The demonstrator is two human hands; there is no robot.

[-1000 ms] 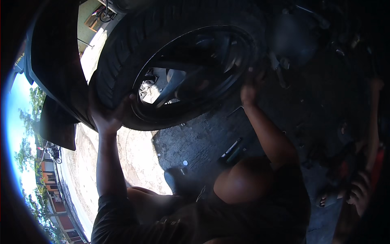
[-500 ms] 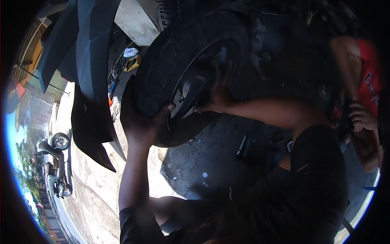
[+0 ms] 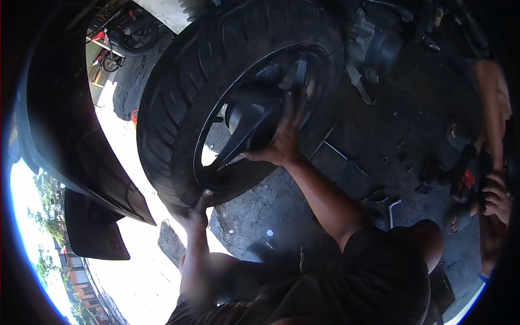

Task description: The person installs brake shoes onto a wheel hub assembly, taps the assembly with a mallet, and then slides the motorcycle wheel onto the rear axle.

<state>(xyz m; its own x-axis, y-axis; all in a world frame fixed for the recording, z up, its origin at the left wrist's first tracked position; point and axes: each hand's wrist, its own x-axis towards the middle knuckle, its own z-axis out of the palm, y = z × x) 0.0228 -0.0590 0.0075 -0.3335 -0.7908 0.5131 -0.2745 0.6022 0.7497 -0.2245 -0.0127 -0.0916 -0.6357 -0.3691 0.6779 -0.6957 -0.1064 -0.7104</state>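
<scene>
A motorcycle wheel (image 3: 238, 142) stands tilted in front of me, its black treaded tyre (image 3: 162, 108) round a dark spoked rim. My left hand (image 3: 194, 216) grips the tyre's lower left edge. Its thumb lies on the sidewall, and the tyre hides most of the fingers. Among the spokes, my right hand (image 3: 283, 142) holds the wheel, long fingers reaching up near the hub and thumb pointing left at a spoke. To the left hangs a dark curved body panel (image 3: 97, 157) of the motorcycle, close to the tyre but apart from my hands.
Tools lie on the dark floor to the right, among them a long thin rod (image 3: 345, 158) and a bent wrench (image 3: 392, 212). Greasy motorcycle machinery (image 3: 374, 46) is behind the wheel. At the right edge another person's hand (image 3: 494, 197) shows. Parked motorcycles (image 3: 135, 35) stand at upper left.
My view has shifted, and the wheel now looks larger and brighter. My left hand appears lower on the tyre. The right hand stays among the spokes.
</scene>
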